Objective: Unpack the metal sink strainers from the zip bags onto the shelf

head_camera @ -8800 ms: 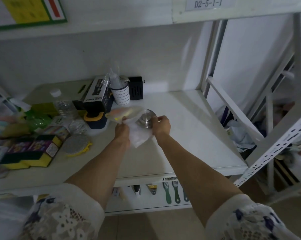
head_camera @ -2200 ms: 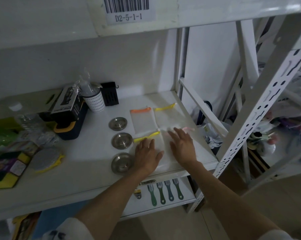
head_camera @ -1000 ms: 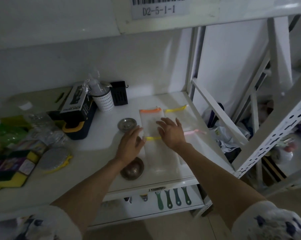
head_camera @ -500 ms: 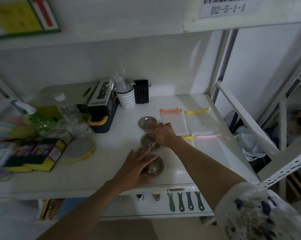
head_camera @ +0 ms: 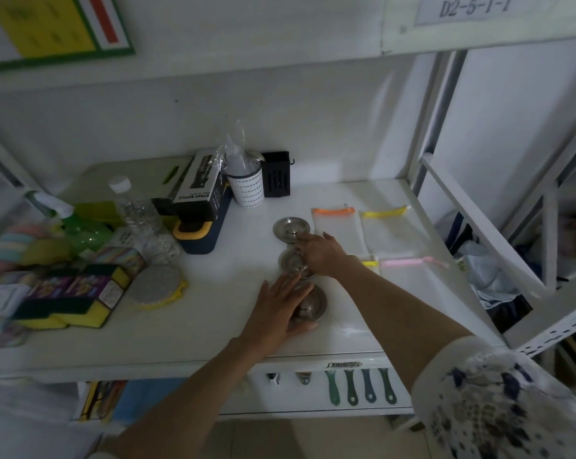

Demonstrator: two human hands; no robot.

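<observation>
Three round metal sink strainers lie in a column on the white shelf (head_camera: 197,329). The far strainer (head_camera: 290,227) is untouched. My right hand (head_camera: 321,255) reaches across, its fingers curled on the rim of the middle strainer (head_camera: 293,262). My left hand (head_camera: 276,313) lies over the near strainer (head_camera: 311,304), fingers on top and thumb at its near edge. To the right, empty zip bags lie flat: an orange-topped bag (head_camera: 336,228), a yellow-topped bag (head_camera: 387,230) and a pink-topped bag (head_camera: 412,279). My right arm hides most of another yellow-topped bag.
At the back stand a spray bottle box (head_camera: 197,190), a white dotted cup (head_camera: 246,188) and a black holder (head_camera: 276,175). Sponges (head_camera: 68,301), a scrubber pad (head_camera: 156,286) and a water bottle (head_camera: 132,207) crowd the left. A white diagonal brace (head_camera: 478,223) bounds the right.
My view has shifted right to left. Both hands left the flattened bags and moved onto the strainers; in the last half second they have hardly moved.
</observation>
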